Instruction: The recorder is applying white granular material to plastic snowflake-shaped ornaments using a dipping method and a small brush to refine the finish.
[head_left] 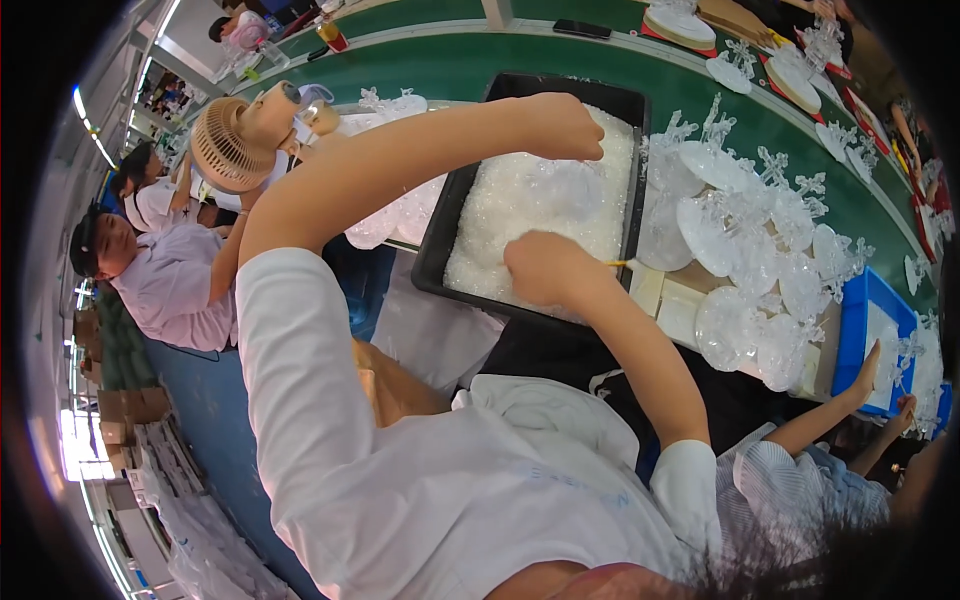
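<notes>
A black tray [428, 245] full of white glittery granules [490, 215] stands in front of me. Over its far right part my left hand [568, 125] is closed, knuckles up; its fingertips and anything in them are hidden. Just below that hand, a pale round piece [565, 188] lies among the granules, partly covered. My right hand [540, 268] is closed low over the near side of the tray. Out from behind its wrist pokes a thin yellow stick [617, 263], apparently held in that hand; its other end is out of sight.
Clear discs with branching ornaments [755, 230] crowd the right of the tray. A blue bin [850, 320] stands farther right, near another person's hands [862, 380]. A beige fan [235, 140] stands at left, with a seated person [170, 275] beside it. Behind runs a green conveyor [440, 65].
</notes>
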